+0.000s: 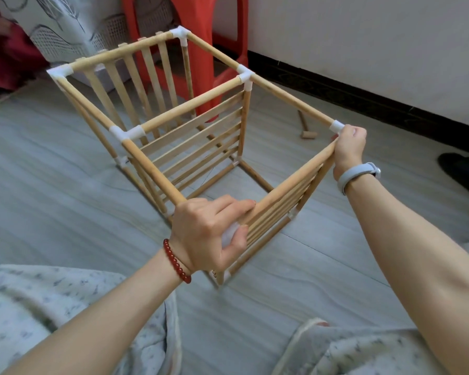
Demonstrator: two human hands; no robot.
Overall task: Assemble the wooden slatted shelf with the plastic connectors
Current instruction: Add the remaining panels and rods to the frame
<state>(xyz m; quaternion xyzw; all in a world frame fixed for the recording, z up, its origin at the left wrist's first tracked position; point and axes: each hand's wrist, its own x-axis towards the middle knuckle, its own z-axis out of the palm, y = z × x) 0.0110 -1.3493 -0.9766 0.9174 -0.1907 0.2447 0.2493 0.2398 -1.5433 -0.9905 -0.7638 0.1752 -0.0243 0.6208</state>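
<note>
The wooden slatted shelf [190, 112] stands on its end on the grey floor, its round rods joined by white plastic connectors [125, 132]. Three slatted panels stand upright inside the frame. My left hand [209, 234] grips the near corner, fingers curled round a white connector and the top rod of the nearest slatted panel [279, 201]. My right hand [348, 147] grips the right corner, where that rod meets another white connector [337, 126].
A small wooden mallet [306, 128] lies on the floor beyond the shelf, near the black skirting board. A red plastic stool [201, 55] stands behind the frame. A white lattice basket [65, 41] sits at the back left. A dark shoe [463, 169] is at the right edge.
</note>
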